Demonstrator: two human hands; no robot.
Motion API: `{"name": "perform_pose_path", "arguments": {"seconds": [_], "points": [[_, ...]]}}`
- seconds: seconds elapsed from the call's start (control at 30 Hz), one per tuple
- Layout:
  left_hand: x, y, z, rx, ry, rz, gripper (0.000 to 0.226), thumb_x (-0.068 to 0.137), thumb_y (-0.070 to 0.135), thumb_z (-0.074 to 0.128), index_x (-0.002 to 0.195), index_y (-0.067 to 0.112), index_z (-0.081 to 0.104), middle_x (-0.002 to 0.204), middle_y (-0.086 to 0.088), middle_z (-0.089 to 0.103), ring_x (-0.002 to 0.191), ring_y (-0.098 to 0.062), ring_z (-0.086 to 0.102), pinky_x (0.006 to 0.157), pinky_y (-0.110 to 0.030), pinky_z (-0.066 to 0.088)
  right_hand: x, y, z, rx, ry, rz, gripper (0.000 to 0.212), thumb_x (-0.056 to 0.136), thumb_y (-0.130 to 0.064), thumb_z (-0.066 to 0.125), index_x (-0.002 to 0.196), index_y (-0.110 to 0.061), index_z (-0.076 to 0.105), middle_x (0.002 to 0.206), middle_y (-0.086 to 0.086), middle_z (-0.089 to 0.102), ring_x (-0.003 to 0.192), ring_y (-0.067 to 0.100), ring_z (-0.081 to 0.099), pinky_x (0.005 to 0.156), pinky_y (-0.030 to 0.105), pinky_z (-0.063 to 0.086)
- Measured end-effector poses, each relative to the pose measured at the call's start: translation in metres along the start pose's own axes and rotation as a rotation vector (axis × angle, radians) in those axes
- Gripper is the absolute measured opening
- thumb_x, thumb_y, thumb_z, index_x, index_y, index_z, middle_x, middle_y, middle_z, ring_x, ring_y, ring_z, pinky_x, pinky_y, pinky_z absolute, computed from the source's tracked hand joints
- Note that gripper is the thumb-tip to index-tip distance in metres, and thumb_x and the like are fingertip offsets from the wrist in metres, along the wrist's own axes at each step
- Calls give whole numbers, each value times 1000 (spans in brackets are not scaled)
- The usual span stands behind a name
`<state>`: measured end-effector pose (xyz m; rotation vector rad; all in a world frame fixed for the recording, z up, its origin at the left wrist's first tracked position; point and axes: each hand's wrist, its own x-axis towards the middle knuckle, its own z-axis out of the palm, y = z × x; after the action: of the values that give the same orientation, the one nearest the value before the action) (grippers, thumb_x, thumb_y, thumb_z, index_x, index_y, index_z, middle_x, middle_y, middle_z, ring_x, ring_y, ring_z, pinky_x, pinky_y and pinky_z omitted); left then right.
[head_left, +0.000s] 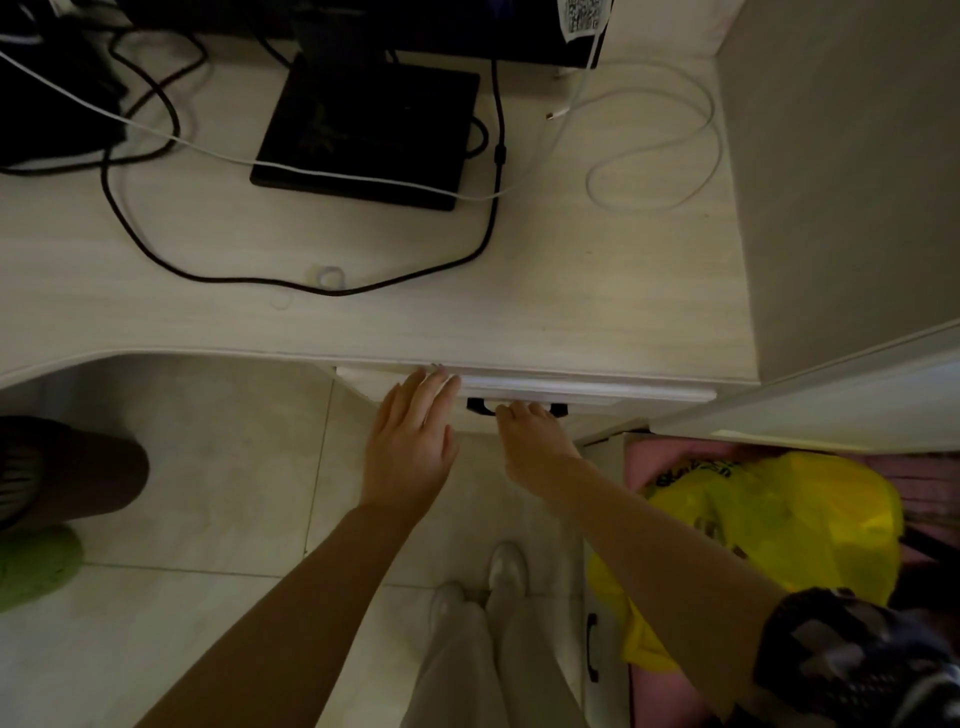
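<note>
A pale wooden desk (519, 312) has a drawer (597, 393) under its front edge, with a black handle (480, 407). My right hand (532, 441) grips that handle, its fingers curled under it. My left hand (413, 441) lies flat with straight fingers, the fingertips touching the drawer front's top edge, left of the handle. The drawer stands out only slightly from the desk.
A black monitor base (369, 130), black cables (156, 249) and a white cable (675, 156) lie on the desk. Lower right, an open lower drawer holds a yellow plastic bag (779, 519) on pink cloth. A dark stool (67, 467) and a green slipper (36, 566) are at left.
</note>
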<state>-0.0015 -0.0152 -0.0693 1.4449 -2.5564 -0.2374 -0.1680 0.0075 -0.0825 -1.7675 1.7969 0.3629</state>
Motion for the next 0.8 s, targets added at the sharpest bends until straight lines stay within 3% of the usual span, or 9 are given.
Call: {"name": "perform_pose_path", "arguments": {"seconds": [0.17, 0.33, 0.8], "points": [[-3, -3, 8, 34, -52, 21, 51, 90, 21, 54, 139, 11, 44, 143, -8, 46, 133, -25, 41, 113, -39, 32, -18, -5, 11, -13, -2, -16, 48, 91, -6, 43, 138, -2, 35, 139, 21, 40, 127, 36, 41, 106, 44, 37], [-5, -7, 19, 51, -133, -13, 57, 89, 28, 59, 141, 14, 41, 142, -6, 48, 136, -25, 39, 112, -49, 32, -31, -9, 27, -31, 32, -27, 50, 94, -11, 47, 141, -5, 33, 144, 20, 37, 132, 36, 37, 113, 45, 32], [-53, 1, 17, 6, -60, -25, 39, 91, 29, 49, 128, 18, 55, 128, -3, 58, 123, -25, 51, 109, -47, 34, -69, -26, 63, 66, 69, 19, 48, 94, -6, 35, 142, -6, 34, 144, 16, 40, 133, 37, 35, 116, 45, 24]]}}
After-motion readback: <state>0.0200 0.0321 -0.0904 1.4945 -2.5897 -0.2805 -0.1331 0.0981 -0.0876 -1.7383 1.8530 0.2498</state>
